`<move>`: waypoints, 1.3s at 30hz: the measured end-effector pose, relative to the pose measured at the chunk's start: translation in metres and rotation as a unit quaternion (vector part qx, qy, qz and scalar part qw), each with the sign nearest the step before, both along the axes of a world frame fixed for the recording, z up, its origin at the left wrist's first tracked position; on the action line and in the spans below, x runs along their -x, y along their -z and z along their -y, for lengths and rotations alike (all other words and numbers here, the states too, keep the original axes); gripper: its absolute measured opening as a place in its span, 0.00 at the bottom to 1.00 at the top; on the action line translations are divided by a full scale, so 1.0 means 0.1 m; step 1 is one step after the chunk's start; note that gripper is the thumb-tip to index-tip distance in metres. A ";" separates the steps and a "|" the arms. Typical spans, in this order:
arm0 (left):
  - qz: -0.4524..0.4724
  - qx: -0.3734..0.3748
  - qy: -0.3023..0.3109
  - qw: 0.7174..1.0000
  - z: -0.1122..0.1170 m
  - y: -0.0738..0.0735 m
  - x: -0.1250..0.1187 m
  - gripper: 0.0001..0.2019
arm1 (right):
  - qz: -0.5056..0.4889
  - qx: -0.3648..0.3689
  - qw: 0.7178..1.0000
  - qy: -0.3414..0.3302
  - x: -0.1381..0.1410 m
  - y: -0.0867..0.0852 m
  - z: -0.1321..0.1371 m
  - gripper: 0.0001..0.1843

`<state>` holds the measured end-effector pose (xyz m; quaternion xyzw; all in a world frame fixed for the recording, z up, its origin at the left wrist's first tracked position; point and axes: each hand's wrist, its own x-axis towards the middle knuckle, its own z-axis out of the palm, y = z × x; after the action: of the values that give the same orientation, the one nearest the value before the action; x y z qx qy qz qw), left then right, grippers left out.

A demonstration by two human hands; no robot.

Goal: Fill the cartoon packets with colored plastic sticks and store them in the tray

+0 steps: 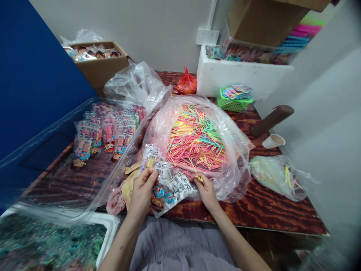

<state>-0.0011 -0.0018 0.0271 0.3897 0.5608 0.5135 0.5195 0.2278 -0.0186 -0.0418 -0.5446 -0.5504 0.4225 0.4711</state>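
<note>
- Head view, from my remote seat: I see both forearms reach up from the bottom edge, slanting inward, with the wrists low over the table (pixel 267 207).
- I have the left hand (pixel 142 188) at the near edge, back of the hand up, thumb and forefinger pinched on the printed packets (pixel 182 188), which fan out between the two hands.
- I see the right hand (pixel 208 192) just beside them, fingers curled and clamped on a little bunch of yellow sticks (pixel 199 178).
- Straight ahead of the hands I find the pile of coloured sticks (pixel 197 146) inside an open clear bag (pixel 239 154); its crumpled rim rises around them.
- To my left, a pink cloth (pixel 116 201) lies near the left wrist, and filled packets (pixel 109 130) sit farther off.
- To my right, a knotted bag (pixel 267 171), a paper cup (pixel 273 141) and a brown flask (pixel 272 120) stand well apart from the hand.
- Behind the pile I make out a green basket (pixel 231 105) and a red bag (pixel 186 82).
</note>
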 end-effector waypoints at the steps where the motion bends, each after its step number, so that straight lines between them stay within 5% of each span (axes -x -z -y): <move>1: -0.018 0.000 0.004 1.000 0.01 0.00 -0.01 0.16 | 0.002 0.000 1.000 0.000 0.00 0.00 0.00 0.07; 15: -0.139 -0.009 0.080 0.987 0.02 0.02 -0.09 0.17 | 0.005 -0.020 1.000 -0.009 0.02 -0.01 0.01 0.07; 20: -0.099 0.026 0.141 0.985 0.00 0.09 -0.12 0.11 | 0.016 -0.024 1.000 -0.011 0.02 -0.01 0.01 0.08; 31: -0.132 -0.024 0.091 0.987 0.12 0.00 -0.11 0.17 | 0.023 -0.009 1.000 -0.001 0.03 0.05 0.02 0.10; 35: -0.131 -0.042 0.110 0.984 0.17 0.04 -0.10 0.08 | -0.084 0.037 0.995 0.037 0.03 -0.02 -0.04 0.08; 39: -0.085 -0.005 0.094 0.992 0.19 0.08 -0.11 0.07 | -0.302 0.070 0.949 0.058 0.08 -0.38 -0.21 0.09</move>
<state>0.0098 -0.0208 0.0192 0.4857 0.5612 0.4299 0.5142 0.2193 0.0029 -0.0036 -0.4540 -0.3187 0.5768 0.5997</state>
